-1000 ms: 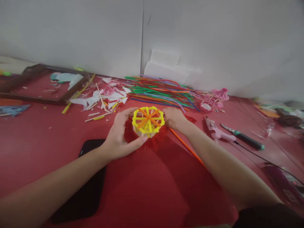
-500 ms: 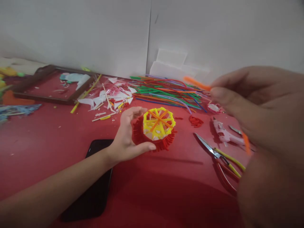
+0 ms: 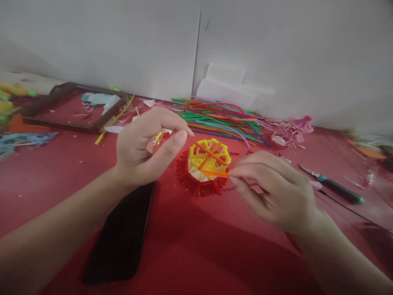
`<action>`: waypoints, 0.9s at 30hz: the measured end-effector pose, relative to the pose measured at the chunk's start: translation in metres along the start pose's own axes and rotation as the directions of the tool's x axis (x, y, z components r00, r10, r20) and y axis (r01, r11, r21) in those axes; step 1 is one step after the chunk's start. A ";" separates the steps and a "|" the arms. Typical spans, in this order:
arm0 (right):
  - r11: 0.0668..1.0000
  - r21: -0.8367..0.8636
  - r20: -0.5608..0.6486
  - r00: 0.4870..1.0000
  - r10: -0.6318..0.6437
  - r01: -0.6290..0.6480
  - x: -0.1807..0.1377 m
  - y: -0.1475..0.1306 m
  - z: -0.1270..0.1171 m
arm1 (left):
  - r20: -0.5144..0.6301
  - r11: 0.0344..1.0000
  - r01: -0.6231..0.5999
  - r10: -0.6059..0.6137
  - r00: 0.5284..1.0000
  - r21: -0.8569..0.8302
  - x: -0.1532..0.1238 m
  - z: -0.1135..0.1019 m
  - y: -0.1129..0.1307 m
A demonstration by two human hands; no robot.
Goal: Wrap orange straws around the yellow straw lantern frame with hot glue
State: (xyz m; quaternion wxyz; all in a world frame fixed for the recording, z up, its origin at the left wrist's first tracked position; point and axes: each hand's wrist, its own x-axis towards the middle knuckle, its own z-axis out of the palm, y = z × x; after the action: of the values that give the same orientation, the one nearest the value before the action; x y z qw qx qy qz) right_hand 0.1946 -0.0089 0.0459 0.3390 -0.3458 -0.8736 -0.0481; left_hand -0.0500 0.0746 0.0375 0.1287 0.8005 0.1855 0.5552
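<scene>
A round craft [image 3: 199,186] with a red fringed rim and a yellow and orange straw lattice on top sits on the red table [image 3: 190,254]. My right hand [image 3: 273,192] pinches a short orange straw piece [image 3: 216,173], whose free end lies over the lattice's near right edge. My left hand [image 3: 144,147] hovers just left of the craft without touching it. Its fingers are curled toward the thumb, and nothing shows inside them.
A black phone [image 3: 123,237] lies under my left forearm. A heap of coloured straws [image 3: 221,116] and white foam blocks [image 3: 227,86] are by the wall. A green-handled knife [image 3: 334,186] lies right, pink scraps [image 3: 291,127] behind it, and a wooden frame [image 3: 70,110] far left.
My left hand let go of the craft and rose beside it. My right hand came down from near the camera and brought the orange straw piece to the lattice.
</scene>
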 end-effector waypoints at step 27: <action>0.996 0.064 0.028 0.998 0.060 -0.062 -0.003 -0.017 0.011 | 0.644 0.985 0.084 -0.163 0.748 0.151 0.029 -0.018 0.019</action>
State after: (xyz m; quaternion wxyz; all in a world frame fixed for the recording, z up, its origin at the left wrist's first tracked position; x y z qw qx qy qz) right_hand 0.1787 -0.0202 0.0381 0.3398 -0.3617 -0.8682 -0.0050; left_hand -0.0546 0.0703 0.0755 0.1765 0.9357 0.2123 0.2198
